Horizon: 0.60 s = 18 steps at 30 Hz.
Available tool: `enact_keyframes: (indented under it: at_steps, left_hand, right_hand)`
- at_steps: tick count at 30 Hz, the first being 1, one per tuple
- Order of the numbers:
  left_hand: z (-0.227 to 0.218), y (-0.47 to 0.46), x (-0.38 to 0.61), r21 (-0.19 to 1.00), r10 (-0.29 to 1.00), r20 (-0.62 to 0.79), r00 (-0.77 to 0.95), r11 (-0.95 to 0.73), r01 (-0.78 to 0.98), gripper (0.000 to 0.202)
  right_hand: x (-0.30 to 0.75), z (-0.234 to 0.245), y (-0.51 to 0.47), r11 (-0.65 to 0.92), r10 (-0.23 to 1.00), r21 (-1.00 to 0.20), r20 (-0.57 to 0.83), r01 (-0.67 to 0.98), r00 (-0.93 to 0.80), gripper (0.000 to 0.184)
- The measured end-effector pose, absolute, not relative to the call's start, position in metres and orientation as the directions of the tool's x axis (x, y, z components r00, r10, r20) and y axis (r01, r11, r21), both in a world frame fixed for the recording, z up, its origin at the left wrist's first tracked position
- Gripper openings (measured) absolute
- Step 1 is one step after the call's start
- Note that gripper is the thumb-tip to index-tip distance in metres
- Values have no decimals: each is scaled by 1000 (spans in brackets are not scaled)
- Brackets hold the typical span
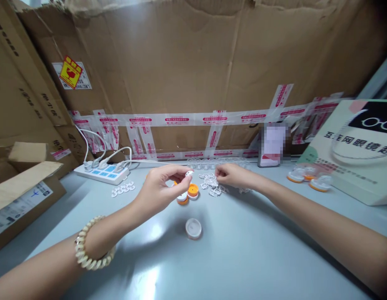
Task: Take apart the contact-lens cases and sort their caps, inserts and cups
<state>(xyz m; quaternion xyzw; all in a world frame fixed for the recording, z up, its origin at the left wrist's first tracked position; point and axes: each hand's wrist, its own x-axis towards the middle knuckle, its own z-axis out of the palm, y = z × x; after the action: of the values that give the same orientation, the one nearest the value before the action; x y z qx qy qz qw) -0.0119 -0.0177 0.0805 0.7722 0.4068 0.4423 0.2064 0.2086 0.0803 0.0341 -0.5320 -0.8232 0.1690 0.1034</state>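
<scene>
Between thumb and forefinger my left hand (pixel 168 183) pinches a small round white plastic piece (pixel 189 173). My right hand (pixel 232 175) reaches into a loose pile of white openwork plastic pieces (pixel 212 185), its fingers pinched together; whatever they grip is too small to make out. Below and behind my left hand sit round orange-and-white parts (pixel 192 191), partly hidden by the fingers. Nearer to me, a round clear-topped part with an orange rim (pixel 193 228) rests alone on the table.
A white power strip (pixel 102 173) with plugged cables lies left, beside small white discs (pixel 123 188). An open cardboard box (pixel 27 196) stands at far left. Rightward are a phone-like device (pixel 271 146), orange-and-white parts (pixel 320 183) and a paper bag (pixel 350 154). Large cardboard (pixel 181 62) walls the back.
</scene>
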Motion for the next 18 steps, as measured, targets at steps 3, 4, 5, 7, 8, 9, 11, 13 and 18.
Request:
enact_keyframes:
  at_steps: [3, 4, 5, 7, 8, 9, 11, 13, 18]
  left_hand:
    - [80, -18, -11, 688, 822, 488, 294, -570, 449, 13]
    - [80, -19, -11, 693, 827, 476, 300, -563, 451, 14]
    - [81, -19, -11, 701, 833, 461, 306, -553, 450, 14]
    - [81, -18, -10, 723, 846, 431, 313, -531, 441, 15]
    - [81, -18, -10, 733, 851, 422, 312, -523, 435, 15]
    - [81, -17, -10, 739, 854, 419, 308, -518, 430, 16]
    - [80, -16, -10, 747, 858, 420, 296, -512, 424, 18]
    - [79, -15, -10, 766, 868, 409, 280, -494, 412, 19]
    - [81, -19, -9, 892, 917, 322, 237, -377, 248, 20]
  right_hand:
    - [210, 33, 84, 359, 918, -400, -10, 843, -396, 9]
    - [210, 33, 84, 356, 918, -407, -18, 841, -397, 10]
    - [210, 32, 85, 354, 916, -414, -27, 839, -400, 11]
    - [211, 32, 85, 350, 912, -430, -47, 832, -408, 12]
    - [211, 32, 84, 345, 909, -444, -60, 827, -412, 13]
    - [211, 32, 84, 339, 907, -459, -72, 821, -415, 13]
    - [212, 34, 83, 331, 904, -495, -79, 803, -421, 12]
    - [210, 40, 80, 328, 906, -548, -48, 769, -421, 10]
    - [192, 68, 47, 327, 857, -852, 84, 409, -509, 16]
